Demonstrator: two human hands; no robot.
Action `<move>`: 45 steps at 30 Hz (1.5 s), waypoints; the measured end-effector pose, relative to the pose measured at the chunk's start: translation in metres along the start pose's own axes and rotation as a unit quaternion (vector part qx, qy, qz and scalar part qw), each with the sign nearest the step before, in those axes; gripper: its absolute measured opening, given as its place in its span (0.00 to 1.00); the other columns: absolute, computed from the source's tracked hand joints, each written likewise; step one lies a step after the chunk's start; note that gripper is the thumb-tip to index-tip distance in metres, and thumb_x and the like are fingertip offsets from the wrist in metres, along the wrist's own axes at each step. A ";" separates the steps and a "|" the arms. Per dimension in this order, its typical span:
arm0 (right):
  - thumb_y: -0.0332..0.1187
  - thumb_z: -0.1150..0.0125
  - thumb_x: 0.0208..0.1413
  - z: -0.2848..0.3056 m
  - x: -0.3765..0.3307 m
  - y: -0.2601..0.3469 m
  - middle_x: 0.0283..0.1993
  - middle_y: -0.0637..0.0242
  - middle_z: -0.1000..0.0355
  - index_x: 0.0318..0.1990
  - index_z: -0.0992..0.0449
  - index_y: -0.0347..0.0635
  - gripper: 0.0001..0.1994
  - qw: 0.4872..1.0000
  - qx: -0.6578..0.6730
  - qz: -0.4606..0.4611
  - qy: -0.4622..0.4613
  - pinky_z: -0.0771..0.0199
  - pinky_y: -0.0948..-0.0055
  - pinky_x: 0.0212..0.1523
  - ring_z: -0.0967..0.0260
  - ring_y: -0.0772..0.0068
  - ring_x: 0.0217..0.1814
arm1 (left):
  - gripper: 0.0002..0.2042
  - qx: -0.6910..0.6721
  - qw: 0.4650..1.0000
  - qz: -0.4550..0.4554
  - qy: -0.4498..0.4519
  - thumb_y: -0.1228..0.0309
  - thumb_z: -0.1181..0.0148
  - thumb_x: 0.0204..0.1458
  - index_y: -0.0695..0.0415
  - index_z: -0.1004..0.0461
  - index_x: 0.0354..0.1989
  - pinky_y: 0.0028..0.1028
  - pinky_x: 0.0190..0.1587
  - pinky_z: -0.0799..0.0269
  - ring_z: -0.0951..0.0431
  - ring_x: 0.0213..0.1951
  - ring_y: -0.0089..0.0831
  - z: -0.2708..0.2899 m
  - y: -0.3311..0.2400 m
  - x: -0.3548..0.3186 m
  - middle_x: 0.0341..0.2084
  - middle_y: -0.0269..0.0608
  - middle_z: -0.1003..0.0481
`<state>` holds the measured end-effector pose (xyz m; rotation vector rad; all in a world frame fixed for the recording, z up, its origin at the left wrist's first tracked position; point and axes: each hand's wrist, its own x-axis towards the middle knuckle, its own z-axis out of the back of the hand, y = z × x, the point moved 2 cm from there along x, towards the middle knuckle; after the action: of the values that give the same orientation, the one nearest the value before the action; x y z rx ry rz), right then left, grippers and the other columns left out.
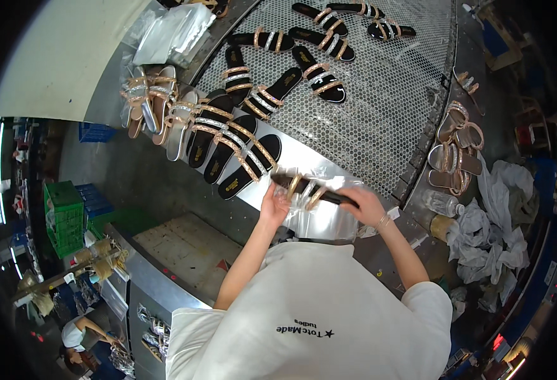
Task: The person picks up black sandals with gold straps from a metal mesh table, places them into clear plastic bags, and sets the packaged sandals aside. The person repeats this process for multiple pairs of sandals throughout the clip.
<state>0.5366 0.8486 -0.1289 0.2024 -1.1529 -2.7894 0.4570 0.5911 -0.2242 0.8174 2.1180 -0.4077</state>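
Note:
A black sandal (311, 192) with gold and silver straps lies across a clear plastic bag (321, 218) at the near edge of the perforated conveyor (386, 107). My left hand (275, 204) grips the sandal's strap end and the bag's edge. My right hand (362, 204) holds the sandal's other end. Just to the left, a row of matching black sandals (231, 142) rests on the conveyor's metal rim.
More black sandals (319, 38) lie farther back on the mesh. Silver sandals (155, 104) sit at the left rim, others (454, 149) at the right. A pile of clear bags (174, 31) lies upper left, crumpled white paper (500, 228) at right, green crates (64, 215) at left.

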 end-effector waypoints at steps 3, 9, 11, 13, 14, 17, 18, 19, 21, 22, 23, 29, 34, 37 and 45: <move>0.34 0.41 0.48 -0.014 -0.014 0.003 0.34 0.61 0.31 0.50 0.31 0.53 0.19 0.992 -0.079 -0.062 0.077 0.29 0.61 0.37 0.31 0.56 0.37 | 0.10 0.285 0.946 -0.151 0.035 0.64 0.52 0.58 0.54 0.27 0.40 0.21 0.19 0.39 0.36 0.18 0.19 0.017 -0.008 0.008 0.16 0.24 0.35; 0.31 0.39 0.46 -0.023 -0.002 0.028 0.37 0.58 0.29 0.50 0.31 0.48 0.21 0.990 0.043 -0.097 0.090 0.28 0.64 0.38 0.29 0.56 0.37 | 0.11 0.711 0.439 -0.526 0.160 0.68 0.46 0.52 0.59 0.24 0.40 0.27 0.21 0.35 0.29 0.20 0.30 -0.038 -0.001 -0.052 0.16 0.37 0.33; 0.30 0.39 0.46 -0.034 0.005 0.036 0.39 0.58 0.27 0.50 0.30 0.43 0.20 0.981 0.151 -0.101 0.071 0.28 0.67 0.39 0.28 0.59 0.37 | 0.12 0.761 0.313 -0.534 0.194 0.69 0.43 0.48 0.57 0.24 0.41 0.31 0.23 0.34 0.30 0.20 0.32 -0.072 0.007 -0.084 0.16 0.39 0.33; 0.30 0.38 0.49 -0.031 0.017 0.063 0.34 0.66 0.28 0.47 0.30 0.34 0.18 0.900 0.360 -0.231 0.083 0.28 0.76 0.34 0.31 0.79 0.33 | 0.12 0.764 0.265 -0.559 0.182 0.70 0.42 0.48 0.56 0.24 0.41 0.32 0.23 0.34 0.30 0.19 0.32 -0.097 0.006 -0.106 0.15 0.37 0.34; 0.30 0.38 0.49 -0.031 0.023 0.071 0.33 0.67 0.29 0.47 0.30 0.35 0.18 0.865 0.415 -0.264 0.096 0.28 0.77 0.31 0.31 0.80 0.33 | 0.12 0.770 0.231 -0.562 0.193 0.71 0.42 0.46 0.56 0.24 0.41 0.30 0.22 0.35 0.31 0.19 0.30 -0.109 0.005 -0.118 0.14 0.33 0.36; 0.29 0.40 0.50 -0.037 0.034 0.088 0.31 0.69 0.30 0.49 0.33 0.38 0.18 0.766 0.578 -0.274 0.067 0.32 0.79 0.22 0.32 0.82 0.30 | 0.14 0.801 0.103 -0.552 0.207 0.71 0.41 0.44 0.58 0.25 0.41 0.26 0.20 0.37 0.32 0.18 0.28 -0.129 0.003 -0.138 0.15 0.31 0.37; 0.29 0.40 0.51 -0.039 0.040 0.094 0.31 0.69 0.30 0.50 0.34 0.39 0.18 0.731 0.629 -0.261 0.045 0.33 0.80 0.19 0.32 0.82 0.29 | 0.19 0.799 0.092 -0.554 0.213 0.70 0.39 0.40 0.58 0.26 0.44 0.25 0.19 0.38 0.33 0.18 0.26 -0.128 0.000 -0.142 0.15 0.30 0.39; 0.29 0.41 0.51 -0.041 0.049 0.101 0.32 0.68 0.30 0.50 0.35 0.39 0.19 0.691 0.668 -0.275 -0.002 0.35 0.80 0.17 0.32 0.82 0.28 | 0.19 0.799 0.088 -0.547 0.232 0.69 0.39 0.40 0.58 0.26 0.44 0.26 0.20 0.37 0.33 0.18 0.26 -0.128 -0.001 -0.150 0.15 0.30 0.39; 0.28 0.43 0.53 -0.044 0.069 0.112 0.34 0.68 0.30 0.51 0.37 0.39 0.19 0.601 0.734 -0.300 -0.096 0.39 0.81 0.14 0.33 0.81 0.25 | 0.20 0.798 0.080 -0.533 0.270 0.68 0.38 0.40 0.57 0.26 0.45 0.27 0.21 0.36 0.32 0.18 0.26 -0.125 -0.001 -0.165 0.15 0.30 0.38; 0.28 0.45 0.54 -0.045 0.077 0.110 0.35 0.66 0.31 0.54 0.40 0.43 0.20 0.630 0.725 -0.260 -0.098 0.40 0.81 0.13 0.32 0.79 0.24 | 0.17 0.807 0.134 -0.499 0.286 0.70 0.38 0.40 0.57 0.25 0.42 0.29 0.22 0.33 0.30 0.19 0.26 -0.123 -0.005 -0.166 0.17 0.31 0.35; 0.28 0.45 0.55 -0.043 0.083 0.108 0.35 0.66 0.31 0.55 0.41 0.44 0.20 0.642 0.716 -0.254 -0.105 0.40 0.81 0.14 0.32 0.78 0.25 | 0.16 0.811 0.204 -0.483 0.259 0.70 0.39 0.41 0.58 0.25 0.42 0.28 0.26 0.31 0.28 0.23 0.29 -0.131 -0.021 -0.165 0.20 0.33 0.31; 0.28 0.46 0.56 -0.031 0.127 0.093 0.40 0.66 0.31 0.56 0.39 0.47 0.20 0.768 0.629 -0.102 0.068 0.32 0.80 0.34 0.33 0.81 0.38 | 0.33 0.275 0.864 -0.355 0.228 0.50 0.49 0.52 0.60 0.45 0.60 0.45 0.53 0.35 0.33 0.53 0.46 -0.145 -0.104 -0.098 0.55 0.51 0.38; 0.26 0.40 0.48 0.019 0.220 -0.031 0.55 0.60 0.36 0.54 0.36 0.38 0.23 0.817 0.450 -0.225 -0.280 0.37 0.72 0.53 0.38 0.69 0.56 | 0.25 0.052 0.964 -0.205 0.162 0.56 0.50 0.53 0.63 0.37 0.52 0.36 0.37 0.25 0.23 0.36 0.41 -0.128 -0.113 -0.066 0.40 0.51 0.27; 0.33 0.40 0.52 0.023 0.269 -0.134 0.58 0.60 0.39 0.54 0.38 0.38 0.23 0.647 0.602 -0.298 -0.361 0.41 0.71 0.55 0.38 0.67 0.56 | 0.24 0.189 0.949 -0.233 0.092 0.57 0.51 0.53 0.65 0.36 0.51 0.37 0.35 0.24 0.24 0.42 0.41 -0.139 -0.109 -0.059 0.42 0.50 0.27; 0.40 0.41 0.55 0.043 0.226 -0.051 0.26 0.75 0.33 0.32 0.28 0.41 0.11 0.802 0.495 -0.167 -0.289 0.43 0.84 0.29 0.41 0.86 0.25 | 0.22 0.178 0.954 -0.222 0.097 0.59 0.52 0.55 0.59 0.37 0.54 0.36 0.54 0.35 0.29 0.49 0.36 -0.082 -0.108 -0.068 0.48 0.44 0.30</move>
<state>0.3045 0.8787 -0.1527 -0.4543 -2.8877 -2.1804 0.3683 0.5278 -0.1189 0.5849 2.4521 -1.0046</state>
